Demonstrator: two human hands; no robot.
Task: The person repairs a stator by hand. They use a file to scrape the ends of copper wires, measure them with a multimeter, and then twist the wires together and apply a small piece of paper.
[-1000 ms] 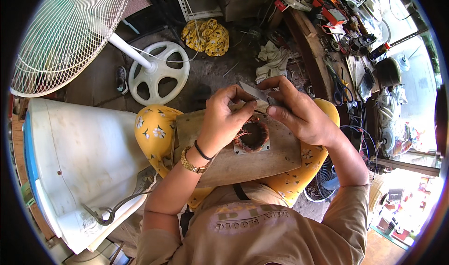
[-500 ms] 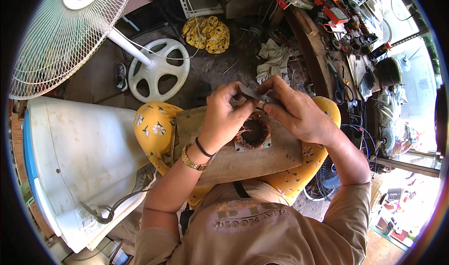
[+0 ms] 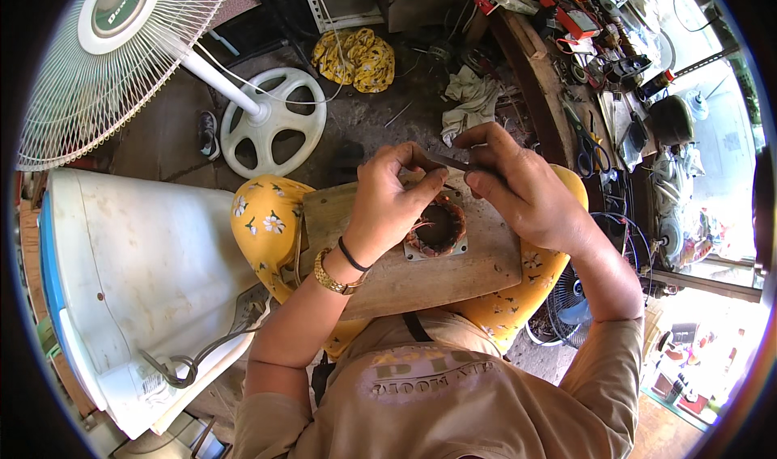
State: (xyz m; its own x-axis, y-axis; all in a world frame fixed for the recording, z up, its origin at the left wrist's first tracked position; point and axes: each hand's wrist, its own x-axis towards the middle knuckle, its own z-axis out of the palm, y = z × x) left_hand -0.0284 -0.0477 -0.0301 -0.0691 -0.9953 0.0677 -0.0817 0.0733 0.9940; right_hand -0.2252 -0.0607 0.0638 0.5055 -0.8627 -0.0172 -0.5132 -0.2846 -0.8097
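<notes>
A thin dark grey strip (image 3: 445,161), its material unclear, is stretched between my hands above the lap board. My left hand (image 3: 391,196) pinches its left end between thumb and fingers. At the other end, the curled fingers and thumb of my right hand (image 3: 530,192) close on the strip, partly hiding it. Just below my hands, a round motor stator (image 3: 459,218) with reddish-brown copper windings rests on a squarish metal plate. Loose reddish wires cross its hollow middle. Under it, a worn wooden board (image 3: 486,261) lies across my thighs.
A white pedestal fan (image 3: 271,155) stands front left, and a big white tub-like container (image 3: 146,248) is at my left. Yellow flowered cloth (image 3: 356,58) and a pale rag (image 3: 472,103) lie on the floor. Blue-handled scissors (image 3: 593,161) rest on the cluttered right-hand bench.
The strip has turned and now shows more of its thin edge. My right hand has shifted slightly right, with its fingers changing position. The left hand stays nearly in place.
</notes>
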